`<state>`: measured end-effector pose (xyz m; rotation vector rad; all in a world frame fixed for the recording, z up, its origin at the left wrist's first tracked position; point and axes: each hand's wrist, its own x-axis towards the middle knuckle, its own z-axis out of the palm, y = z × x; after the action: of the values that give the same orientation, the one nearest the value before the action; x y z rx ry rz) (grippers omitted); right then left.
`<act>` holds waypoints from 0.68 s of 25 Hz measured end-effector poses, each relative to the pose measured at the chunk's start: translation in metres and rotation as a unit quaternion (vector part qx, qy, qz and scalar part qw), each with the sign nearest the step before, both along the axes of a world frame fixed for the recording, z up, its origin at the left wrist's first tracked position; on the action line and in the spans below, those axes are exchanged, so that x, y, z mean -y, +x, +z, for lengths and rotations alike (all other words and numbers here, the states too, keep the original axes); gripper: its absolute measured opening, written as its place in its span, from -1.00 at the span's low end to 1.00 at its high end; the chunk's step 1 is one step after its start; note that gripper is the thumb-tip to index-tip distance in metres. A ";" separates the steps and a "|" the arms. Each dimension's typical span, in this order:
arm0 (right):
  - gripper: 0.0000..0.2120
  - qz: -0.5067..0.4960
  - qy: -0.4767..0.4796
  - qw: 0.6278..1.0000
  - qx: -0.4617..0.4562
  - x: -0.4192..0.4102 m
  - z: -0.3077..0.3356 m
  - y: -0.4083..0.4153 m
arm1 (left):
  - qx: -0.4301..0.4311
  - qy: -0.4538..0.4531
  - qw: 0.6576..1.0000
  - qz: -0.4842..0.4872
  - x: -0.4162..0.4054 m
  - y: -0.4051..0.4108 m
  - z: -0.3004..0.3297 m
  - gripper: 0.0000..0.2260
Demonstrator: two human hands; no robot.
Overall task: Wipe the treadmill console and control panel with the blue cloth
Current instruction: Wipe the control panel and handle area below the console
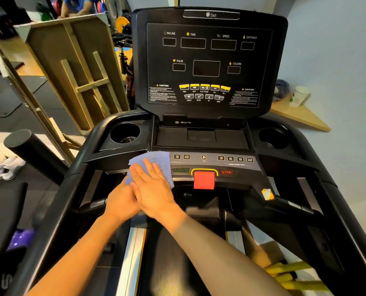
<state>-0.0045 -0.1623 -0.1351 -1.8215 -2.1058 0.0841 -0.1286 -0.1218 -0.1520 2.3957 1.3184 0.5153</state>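
Nearest, the right hand lies flat on the cloth, fingers straight and spread toward 11 o'clock, pressing rather than gripping; likely this keeps the cloth spread for a broad wipe. The left hand sits at its 8 o'clock, partly under it, touching the cloth's lower edge; its fingers are hidden, so I cannot tell its grip. The cloth covers the panel's left end. At 12 o'clock beyond, the console stands untouched.
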 end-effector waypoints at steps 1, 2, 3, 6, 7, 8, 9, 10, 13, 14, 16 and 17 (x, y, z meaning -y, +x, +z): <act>-0.49 0.006 0.002 1.000 0.003 0.001 -0.004 -0.001 | 0.004 0.006 1.000 -0.003 0.000 -0.002 -0.002 -0.79; -0.48 0.012 0.006 1.000 0.011 0.003 -0.008 -0.003 | 0.006 0.012 1.000 -0.006 0.000 -0.003 -0.002 -0.75; -0.48 0.022 0.009 0.999 0.022 0.005 -0.013 -0.003 | 0.007 0.014 1.000 -0.003 0.001 -0.004 -0.002 -0.72; -0.46 0.067 0.021 0.996 0.047 0.015 -0.023 0.004 | 0.018 0.017 1.000 0.002 0.004 -0.006 0.002 -0.64; -0.43 0.080 0.024 0.995 0.054 0.019 -0.024 0.009 | 0.023 0.018 1.000 -0.004 0.005 -0.006 0.003 -0.63; -0.42 0.092 0.028 0.994 0.055 0.024 -0.023 0.015 | 0.029 0.019 0.999 -0.014 0.006 -0.006 0.005 -0.62; -0.41 0.103 0.032 0.993 0.055 0.027 -0.021 0.023 | 0.031 0.019 0.999 -0.023 0.006 -0.005 0.006 -0.60; -0.41 0.111 0.036 0.991 0.058 0.029 -0.019 0.031 | 0.034 0.018 0.999 -0.030 0.006 -0.005 0.007 -0.57; -0.42 0.127 0.030 0.989 0.066 0.036 -0.010 0.057 | 0.045 0.002 0.999 -0.022 0.004 -0.008 0.007 -0.45; -0.41 0.127 0.026 0.989 0.072 0.039 -0.008 0.065 | 0.040 0.001 0.999 -0.021 0.004 -0.007 0.006 -0.41; -0.42 0.123 0.022 0.989 0.082 0.045 -0.007 0.082 | 0.026 0.001 0.999 -0.019 0.003 -0.007 0.005 -0.37; -0.43 0.119 0.023 0.989 0.086 0.048 -0.007 0.090 | 0.021 0.000 1.000 -0.015 0.003 -0.007 0.005 -0.37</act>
<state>0.0859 -0.2103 -0.1425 -1.5929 -2.4165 -0.0641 -0.1351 -0.1243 -0.1473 2.3877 1.2629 0.5550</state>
